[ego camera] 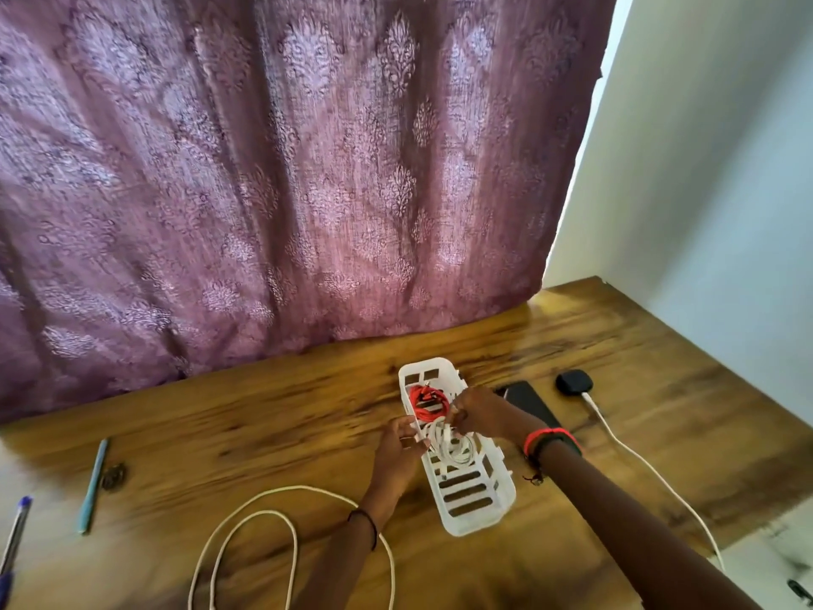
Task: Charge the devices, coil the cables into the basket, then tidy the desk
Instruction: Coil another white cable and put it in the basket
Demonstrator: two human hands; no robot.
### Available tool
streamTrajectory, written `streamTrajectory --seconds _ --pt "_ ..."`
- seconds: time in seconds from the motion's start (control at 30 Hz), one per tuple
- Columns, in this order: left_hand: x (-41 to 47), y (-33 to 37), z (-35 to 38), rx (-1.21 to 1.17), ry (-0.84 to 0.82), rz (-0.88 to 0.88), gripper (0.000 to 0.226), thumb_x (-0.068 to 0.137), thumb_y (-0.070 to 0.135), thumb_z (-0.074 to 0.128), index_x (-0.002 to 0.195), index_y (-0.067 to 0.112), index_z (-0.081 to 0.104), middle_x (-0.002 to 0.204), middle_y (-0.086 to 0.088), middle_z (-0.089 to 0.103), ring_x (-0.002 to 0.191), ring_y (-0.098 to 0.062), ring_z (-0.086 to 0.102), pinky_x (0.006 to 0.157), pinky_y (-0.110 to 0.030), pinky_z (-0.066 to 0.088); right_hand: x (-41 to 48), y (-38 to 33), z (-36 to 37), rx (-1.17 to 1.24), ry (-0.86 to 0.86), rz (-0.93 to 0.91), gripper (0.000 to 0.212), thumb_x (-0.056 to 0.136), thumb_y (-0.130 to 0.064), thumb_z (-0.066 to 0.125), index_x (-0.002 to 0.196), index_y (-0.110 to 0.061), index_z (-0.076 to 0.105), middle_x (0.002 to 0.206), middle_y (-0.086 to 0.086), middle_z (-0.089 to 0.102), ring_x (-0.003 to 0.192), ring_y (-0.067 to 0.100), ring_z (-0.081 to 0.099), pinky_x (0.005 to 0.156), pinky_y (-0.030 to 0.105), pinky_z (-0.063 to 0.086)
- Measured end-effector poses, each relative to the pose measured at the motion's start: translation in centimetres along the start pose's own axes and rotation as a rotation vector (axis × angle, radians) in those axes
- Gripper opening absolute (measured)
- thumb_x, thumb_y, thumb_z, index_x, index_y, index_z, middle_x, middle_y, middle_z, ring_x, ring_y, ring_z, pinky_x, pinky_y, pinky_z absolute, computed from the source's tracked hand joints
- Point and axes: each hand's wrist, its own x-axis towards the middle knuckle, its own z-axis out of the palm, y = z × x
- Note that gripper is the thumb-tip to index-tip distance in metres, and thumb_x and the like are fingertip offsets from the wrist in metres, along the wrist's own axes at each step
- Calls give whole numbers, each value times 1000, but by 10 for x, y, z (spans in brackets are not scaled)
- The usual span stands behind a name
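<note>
On desk (264, 411), cable coils (430, 407) in basket (481, 519) — phone (530, 405) and case (574, 383) right of it, pens (92, 486) far left.

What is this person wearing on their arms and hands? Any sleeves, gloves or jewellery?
No gloves or sleeves show. The wrist of the left hand wears one thin dark band. The wrist of the right hand wears stacked bands, red and dark, with a small dark tassel hanging off.

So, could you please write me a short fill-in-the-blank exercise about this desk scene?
1. The coiled cable at the far end of the white basket is coloured ____.
2. The right hand pinches a ____ cable coil in the basket's middle.
3. On the right, a charging cable plugs into a small ____ case.

Missing words: red; white; black.
</note>
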Motion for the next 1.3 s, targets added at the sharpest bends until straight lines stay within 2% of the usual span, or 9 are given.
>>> streamTrajectory --seconds 0.1,0.2,0.37,0.6,0.7,0.8,1.03,1.17,1.3 --pt "2 0 1 15 11 2 41 80 14 70 117 16 51 112 -1 63 105 -16 59 89 -31 49 4 -1 2 -94 -71 -22 20 86 -8 56 102 -4 69 103 12 69 98 26 64 85 32 51" --pt "2 -2 0 2 6 2 41 80 13 69 116 17 52 112 -1 64 104 -17 60 89 -32 51 9 -2 1 -175 -106 -56 18 85 -5 56 99 -2 67 103 14 68 97 27 63 81 30 47" --pt "2 -3 0 -29 -3 -5 38 80 12 70 112 23 52 112 -2 65 103 -16 61 87 -30 50 15 0 3 -255 -123 -88 16 81 0 55 94 -1 65 101 18 68 93 30 64 80 38 51" --pt "-3 3 -2 -49 -8 -28 39 81 11 68 114 22 51 113 2 63 104 -13 58 68 -15 44 19 3 9 -192 -157 -76 16 83 4 53 95 2 63 100 16 68 92 30 66 85 37 54" --pt "-5 4 -2 -52 1 -41 40 81 14 69 115 24 51 114 2 62 104 -14 58 70 -17 45 18 3 10 -199 -134 -79 16 85 -1 54 97 0 63 101 15 66 94 30 64 85 37 53" --pt "-8 8 -1 -37 12 -43 40 82 14 68 118 22 50 112 3 60 101 -12 56 65 -14 42 16 5 13 -223 -106 -99 15 86 -3 55 99 -1 62 103 15 66 94 28 64 85 33 53" --pt "-10 11 1 -41 33 -38 36 82 13 68 112 23 51 109 5 59 96 -9 55 63 -14 40 16 8 12 -244 -78 -108 17 84 -4 58 100 -5 64 106 15 65 96 29 63 87 39 53" --pt "-8 12 3 -55 48 -42 30 85 12 65 110 24 51 102 8 59 87 -2 54 61 -13 39 16 5 2 -168 -37 -107 18 85 -1 56 101 2 63 107 17 64 98 29 61 84 34 50" --pt "-7 13 2 -68 76 -37 22 88 14 61 106 23 54 101 9 60 87 -1 54 62 -13 39 20 2 -7 -80 79 -104 16 86 -8 53 87 1 67 97 15 69 88 22 64 74 28 49"
